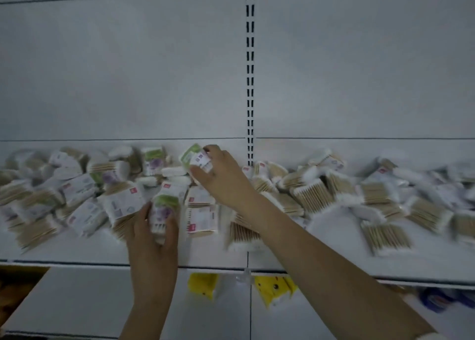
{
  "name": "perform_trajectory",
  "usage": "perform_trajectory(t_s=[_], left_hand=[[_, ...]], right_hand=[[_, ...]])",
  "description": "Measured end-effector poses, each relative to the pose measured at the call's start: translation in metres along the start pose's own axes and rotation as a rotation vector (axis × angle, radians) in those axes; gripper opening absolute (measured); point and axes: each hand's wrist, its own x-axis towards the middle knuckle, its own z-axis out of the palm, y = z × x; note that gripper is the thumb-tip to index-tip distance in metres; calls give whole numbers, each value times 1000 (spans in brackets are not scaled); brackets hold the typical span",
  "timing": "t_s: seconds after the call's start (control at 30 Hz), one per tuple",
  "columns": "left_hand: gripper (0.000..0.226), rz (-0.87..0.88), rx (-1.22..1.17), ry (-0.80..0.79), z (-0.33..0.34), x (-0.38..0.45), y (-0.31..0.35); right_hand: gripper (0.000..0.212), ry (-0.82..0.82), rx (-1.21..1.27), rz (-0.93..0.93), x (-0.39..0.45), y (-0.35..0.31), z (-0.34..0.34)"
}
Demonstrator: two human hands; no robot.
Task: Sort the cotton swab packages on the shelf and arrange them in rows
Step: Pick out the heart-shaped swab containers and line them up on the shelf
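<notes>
Many cotton swab packages lie in a loose heap across the white shelf. My left hand grips a package with a green and purple label near the shelf's front, left of centre. My right hand reaches over the heap toward the back and pinches another green-labelled package between thumb and fingers. Most packages show wooden sticks and white tips; some carry white labels with a red mark. The picture is blurred by motion.
A slotted upright divides the white back panel just right of my right hand. Below the shelf hang yellow packs and, at the far right, blue items. A brown box sits at the lower left.
</notes>
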Motion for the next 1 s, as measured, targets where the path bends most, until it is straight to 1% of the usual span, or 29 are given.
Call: perform_trajectory(t_s=[0.07, 0.13, 0.23, 0.3, 0.33, 0.4, 0.47, 0.53, 0.63, 0.67, 0.7, 0.8, 0.83, 0.93, 1.0], left_hand=[[52, 48, -99, -21, 4, 3, 17], [50, 115, -186, -95, 11, 4, 35], [47, 201, -278, -260, 26, -1, 56], [43, 235, -390, -390, 36, -12, 68], [42, 240, -440, -458, 41, -19, 72], [46, 250, -510, -602, 50, -36, 82], [48, 270, -596, -772, 61, -57, 94], [44, 295, -661, -921, 74, -82, 106], [38, 314, -738, -1067, 93, -124, 126], [36, 310, -754, -1114, 100, -139, 133], [34, 296, -770, -1169, 106, -155, 141], [29, 223, -835, -1356, 124, -199, 162], [28, 239, -829, -1396, 132, -213, 168], [20, 314, -800, -1506, 161, -253, 194], [17, 355, -758, -1539, 187, -284, 216]], right_hand=[[48, 96, 95, 44, -2, -5, -22], [42, 177, 169, 88, -9, -7, -47], [43, 278, 327, 171, -31, -8, -88], [45, 346, 462, 215, -54, -8, -115], [45, 395, 485, 233, -67, -6, -129], [41, 517, 461, 257, -97, -1, -158], [37, 636, 332, 275, -132, 2, -187], [36, 726, 205, 314, -174, 3, -213], [37, 862, 26, 381, -240, 6, -246], [37, 899, 11, 402, -259, 8, -255], [35, 937, 45, 411, -276, 11, -264], [36, 1058, 322, 397, -321, 20, -296], [36, 1093, 349, 408, -335, 24, -307], [34, 1137, 246, 443, -375, 43, -348], [33, 1138, 186, 448, -400, 59, -381]])
